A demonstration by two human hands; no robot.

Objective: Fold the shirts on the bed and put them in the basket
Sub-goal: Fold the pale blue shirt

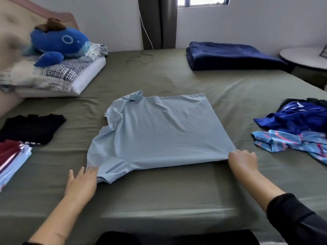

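Pinching the near right corner of the light blue shirt in your right hand, you have it spread flat mid-bed, collar pointing away, while your left hand, fingers straight, touches the near left sleeve, nearer for folding

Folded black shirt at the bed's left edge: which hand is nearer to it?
Left. The left hand lies open at the pale blue shirt's near sleeve, just right of the folded black shirt; the right hand grips the opposite hem corner.
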